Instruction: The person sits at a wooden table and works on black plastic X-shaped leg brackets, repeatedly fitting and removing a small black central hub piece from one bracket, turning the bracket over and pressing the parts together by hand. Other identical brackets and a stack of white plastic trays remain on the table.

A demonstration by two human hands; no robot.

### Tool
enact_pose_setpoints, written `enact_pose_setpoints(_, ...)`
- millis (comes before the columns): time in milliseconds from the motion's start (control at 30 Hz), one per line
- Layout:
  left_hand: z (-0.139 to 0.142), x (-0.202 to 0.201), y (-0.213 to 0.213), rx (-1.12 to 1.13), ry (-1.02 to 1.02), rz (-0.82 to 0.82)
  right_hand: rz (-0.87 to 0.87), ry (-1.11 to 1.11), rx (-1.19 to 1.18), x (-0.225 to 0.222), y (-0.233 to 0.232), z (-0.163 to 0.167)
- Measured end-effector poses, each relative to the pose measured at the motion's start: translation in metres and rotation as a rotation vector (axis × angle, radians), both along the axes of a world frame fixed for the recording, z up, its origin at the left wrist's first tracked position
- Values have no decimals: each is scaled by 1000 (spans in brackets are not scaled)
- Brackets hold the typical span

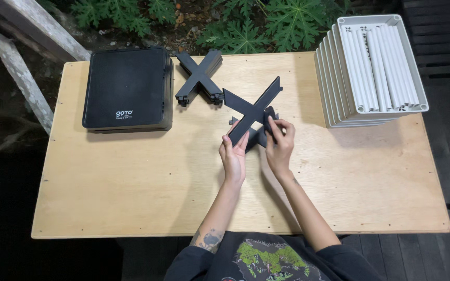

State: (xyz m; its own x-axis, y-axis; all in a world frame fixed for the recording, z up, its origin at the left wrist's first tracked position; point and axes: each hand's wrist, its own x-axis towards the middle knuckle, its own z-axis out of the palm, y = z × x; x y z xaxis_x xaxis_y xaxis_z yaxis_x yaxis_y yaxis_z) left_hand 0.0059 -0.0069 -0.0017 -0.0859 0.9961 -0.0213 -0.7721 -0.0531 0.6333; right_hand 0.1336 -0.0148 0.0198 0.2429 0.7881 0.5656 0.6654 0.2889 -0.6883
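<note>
A black X-shaped plastic cross piece [253,108] is lifted at the middle of the wooden table [131,177]. My left hand [234,155] grips its lower left arm. My right hand [280,141] holds its lower right arm with the fingers curled round the edge. Under the lifted piece lies a small stack of similar black cross pieces [259,136], partly hidden by my hands. Another stack of black cross pieces [199,78] rests at the table's far edge, apart from both hands.
A stack of black square panels [127,87] lies at the far left of the table. A leaning stack of white ribbed trays [373,67] stands at the far right. Green plants grow beyond the far edge, and a grey wooden rail [22,73] stands at the left.
</note>
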Motion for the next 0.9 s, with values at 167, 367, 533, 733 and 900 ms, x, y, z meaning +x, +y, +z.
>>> enact_pose_setpoints(167, -12, 7, 1, -97, 0, -62, 200, -162, 72, -24, -11, 21)
enact_pose_setpoints(367, -9, -1, 2, -58, 95, -120, 375, -324, 64, -21, -9, 36)
enact_pose_setpoints(533, 4, 0, -1, 2, 130, -156, 163, -159, 29, 17, 15, 38)
enact_pose_setpoints(733, 8, 1, -10, 5, 139, -194, -60, -107, -33, 60, 37, 45)
enact_pose_setpoints(900, 4, 7, -6, -12, 117, -179, 78, -225, -30, 29, 18, 40)
